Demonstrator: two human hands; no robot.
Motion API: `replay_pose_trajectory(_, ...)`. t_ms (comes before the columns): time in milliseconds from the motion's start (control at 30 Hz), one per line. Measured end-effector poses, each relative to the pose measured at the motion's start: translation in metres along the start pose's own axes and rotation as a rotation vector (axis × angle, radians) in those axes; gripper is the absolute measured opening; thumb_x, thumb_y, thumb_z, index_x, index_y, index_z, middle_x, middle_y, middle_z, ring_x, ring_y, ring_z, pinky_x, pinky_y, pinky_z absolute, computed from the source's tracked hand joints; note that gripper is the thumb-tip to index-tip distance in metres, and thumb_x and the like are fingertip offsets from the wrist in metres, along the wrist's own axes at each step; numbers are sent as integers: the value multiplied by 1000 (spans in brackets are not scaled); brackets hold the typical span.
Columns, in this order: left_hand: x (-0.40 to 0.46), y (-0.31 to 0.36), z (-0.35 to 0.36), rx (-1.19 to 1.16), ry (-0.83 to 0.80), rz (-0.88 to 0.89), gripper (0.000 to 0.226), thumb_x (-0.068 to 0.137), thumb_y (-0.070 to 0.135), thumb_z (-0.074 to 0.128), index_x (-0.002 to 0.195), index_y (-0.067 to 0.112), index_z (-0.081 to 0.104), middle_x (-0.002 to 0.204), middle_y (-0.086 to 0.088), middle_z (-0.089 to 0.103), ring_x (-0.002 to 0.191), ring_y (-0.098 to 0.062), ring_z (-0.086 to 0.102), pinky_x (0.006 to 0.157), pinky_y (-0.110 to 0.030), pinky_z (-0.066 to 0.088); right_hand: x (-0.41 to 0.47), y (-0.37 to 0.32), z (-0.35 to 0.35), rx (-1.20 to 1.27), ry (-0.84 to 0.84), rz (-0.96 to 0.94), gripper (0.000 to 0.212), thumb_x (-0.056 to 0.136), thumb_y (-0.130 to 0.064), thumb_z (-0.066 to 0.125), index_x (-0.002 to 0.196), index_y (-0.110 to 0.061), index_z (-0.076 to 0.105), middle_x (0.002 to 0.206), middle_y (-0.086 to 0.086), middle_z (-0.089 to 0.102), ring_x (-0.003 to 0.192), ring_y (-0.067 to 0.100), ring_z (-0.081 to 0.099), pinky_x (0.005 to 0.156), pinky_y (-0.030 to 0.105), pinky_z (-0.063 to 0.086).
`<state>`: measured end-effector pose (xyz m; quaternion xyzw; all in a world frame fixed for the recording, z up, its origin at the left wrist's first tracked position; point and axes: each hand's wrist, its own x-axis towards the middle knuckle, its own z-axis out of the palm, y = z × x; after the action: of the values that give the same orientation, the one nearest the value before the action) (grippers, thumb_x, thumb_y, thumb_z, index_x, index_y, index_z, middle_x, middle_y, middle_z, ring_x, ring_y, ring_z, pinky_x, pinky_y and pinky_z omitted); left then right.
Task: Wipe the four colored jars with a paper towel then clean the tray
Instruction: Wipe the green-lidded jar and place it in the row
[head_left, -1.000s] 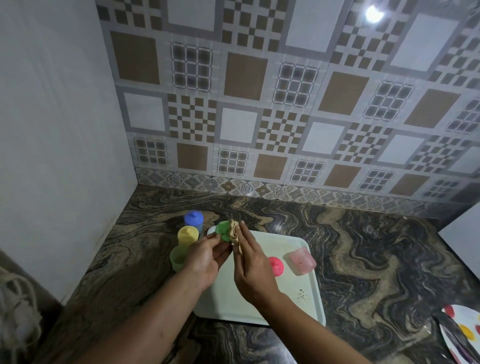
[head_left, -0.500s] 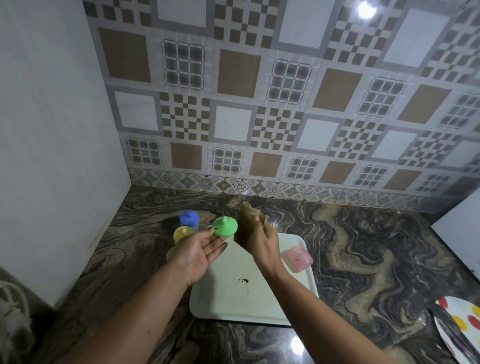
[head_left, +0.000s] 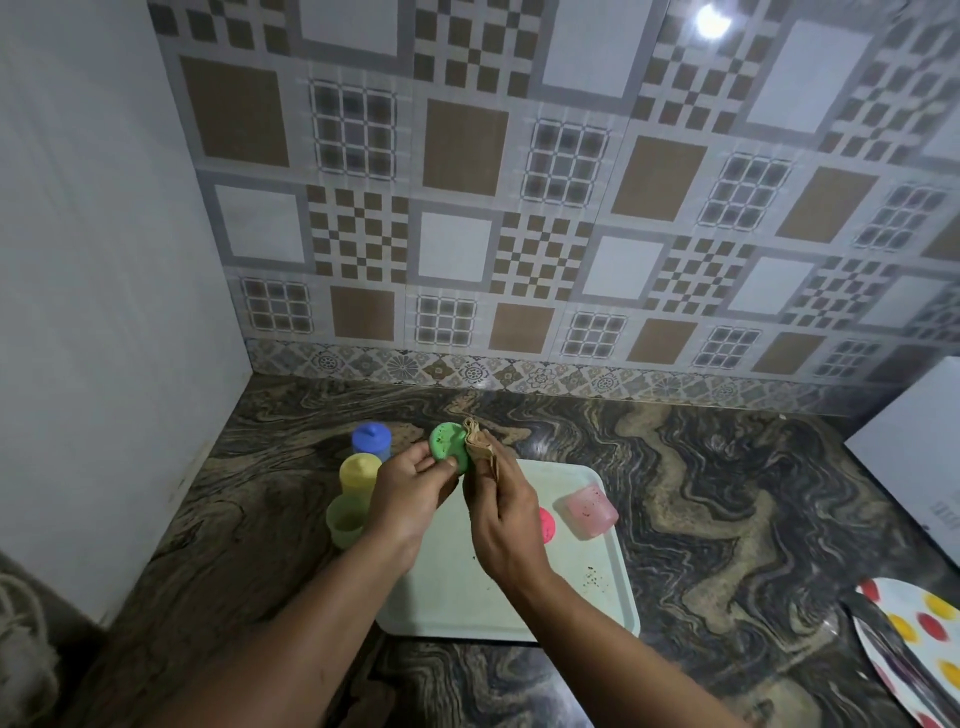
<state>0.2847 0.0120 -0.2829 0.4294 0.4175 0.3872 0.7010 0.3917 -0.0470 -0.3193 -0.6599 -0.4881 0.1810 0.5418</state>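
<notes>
Left hand (head_left: 410, 491) holds green lid (head_left: 448, 447) above tray (head_left: 457, 597), fingers curled round its lower edge. Right hand (head_left: 501, 514) pinches folded paper towel (head_left: 478, 441) against lid's right side. Pink jar (head_left: 592, 510) on its side on tray, pink lid (head_left: 546, 525) beside. Blue jar (head_left: 371, 440), yellow jar (head_left: 359, 472), open green jar (head_left: 347, 519) on counter (head_left: 727, 493), left of tray.

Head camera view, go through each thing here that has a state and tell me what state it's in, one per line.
Green lid: off its jar, speckled, held by the left hand.
Paper towel: crumpled, held by the right hand against the lid.
Green jar: upright, open.
Yellow jar: upright, lidded.
Blue jar: upright, lidded.
Pink jar: on its side on the tray, open.
Pink lid: off, on the tray.
Tray: crumbs on it.
</notes>
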Motion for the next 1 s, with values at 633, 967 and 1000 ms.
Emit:
replay_pose_trajectory(633,-4,3,-4,-212,-48,-211,15,97,4,60,109,1,68,92,-14,77,76,-20,74,96,-40,55,26,-2,-15,243,-124,308,42,92,-59,47,105,-29,74,102,11,77,96,21,69,94,65,55)
replay_pose_trajectory(967,-12,-6,-1,-230,73,-91,18,97,2,59,112,3,69,106,-19,75,95,-29,71,94,-40,56,-10,5,-19,-49,-50,-90,43,108,-21,41,146,-19,60,151,-5,58,143,6,50,121,31,40)
replay_pose_trajectory(1000,-14,-3,-3,-239,31,-118,18,98,1,58,112,1,68,102,-18,75,92,-29,72,93,-40,56,-14,5,-23,-61,-27,-130,43,108,-18,41,147,-17,59,152,-3,57,144,7,49,121,29,38)
